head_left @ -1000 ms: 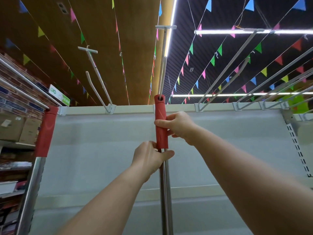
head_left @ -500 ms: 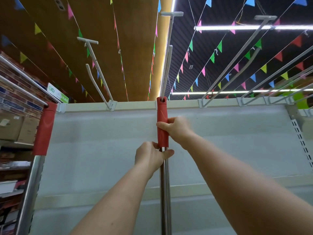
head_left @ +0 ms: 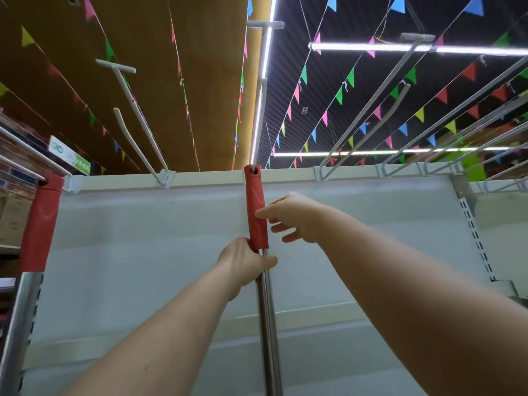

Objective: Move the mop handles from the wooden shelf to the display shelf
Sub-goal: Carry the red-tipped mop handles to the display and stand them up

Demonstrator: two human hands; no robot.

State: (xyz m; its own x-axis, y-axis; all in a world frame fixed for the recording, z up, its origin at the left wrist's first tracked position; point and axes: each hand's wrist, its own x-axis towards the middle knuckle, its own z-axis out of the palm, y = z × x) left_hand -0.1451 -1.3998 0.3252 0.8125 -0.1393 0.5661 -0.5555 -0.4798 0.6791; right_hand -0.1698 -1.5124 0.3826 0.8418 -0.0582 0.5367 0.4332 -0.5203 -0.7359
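Note:
A mop handle point(head_left: 257, 207) with a red grip and a steel shaft stands upright against the white display shelf point(head_left: 143, 238). Its top eyelet sits at the base of the middle white hook point(head_left: 261, 90) on the shelf's top rail. My left hand point(head_left: 247, 260) is closed around the shaft just under the red grip. My right hand point(head_left: 294, 217) is off the grip, fingers spread, with a fingertip still near its right side. A second mop handle point(head_left: 41, 221) with a red grip hangs at the shelf's left edge.
Several long white display hooks jut out from the top rail, one at the left point(head_left: 134, 115) and more at the right point(head_left: 371, 110). A slotted upright point(head_left: 474, 230) runs down the right side. Stocked shelves with boxes point(head_left: 11, 212) stand at the far left.
My right hand has let go of the red grip and opened. The grip's top has risen to the top rail at the hook's base. My left hand keeps its hold.

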